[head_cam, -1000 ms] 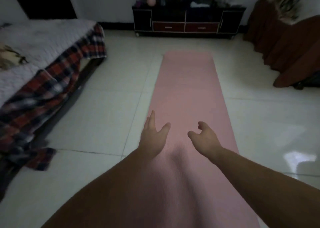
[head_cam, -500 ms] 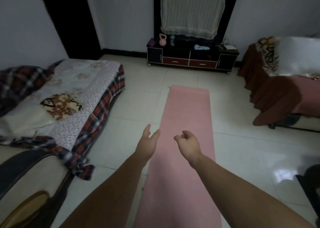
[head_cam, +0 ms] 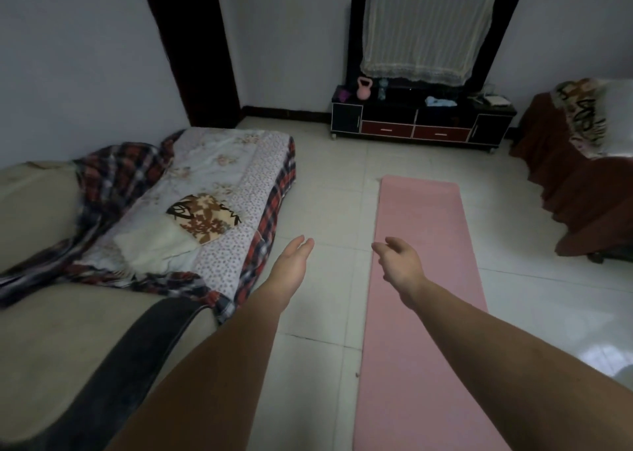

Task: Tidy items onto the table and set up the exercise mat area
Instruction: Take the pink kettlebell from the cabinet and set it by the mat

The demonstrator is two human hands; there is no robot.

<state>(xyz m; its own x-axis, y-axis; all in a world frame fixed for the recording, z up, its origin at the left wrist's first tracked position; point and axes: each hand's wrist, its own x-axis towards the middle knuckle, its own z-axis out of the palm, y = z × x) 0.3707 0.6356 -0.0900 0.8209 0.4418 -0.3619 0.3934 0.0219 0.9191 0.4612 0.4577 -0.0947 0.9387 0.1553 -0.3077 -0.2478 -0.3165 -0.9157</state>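
Observation:
A pink exercise mat (head_cam: pixel 424 231) lies unrolled flat on the white tiled floor, running away from me. My left hand (head_cam: pixel 291 265) hovers over the tiles left of the mat, fingers straight and empty. My right hand (head_cam: pixel 399 262) hangs above the mat's left edge with loosely curled fingers, holding nothing. Against the far wall stands a low black table (head_cam: pixel 424 122) with red drawers. On its top sit a pink kettlebell (head_cam: pixel 363 89), a small bottle (head_cam: pixel 382 89), a purple item (head_cam: pixel 342 94), a blue cloth (head_cam: pixel 440 101) and a white box (head_cam: pixel 495 100).
A beige sofa (head_cam: pixel 51 330) with a plaid blanket, a floral quilt (head_cam: pixel 219 176) and a patterned cushion (head_cam: pixel 203 218) fills the left side. A sofa with a brown cover (head_cam: pixel 579 190) stands at the right. A dark doorway (head_cam: pixel 191 50) is at the back left.
The view rose and swung left, so the mat now lies to the right and the sofa has come into sight. Both hands stay empty and have drawn slightly apart.

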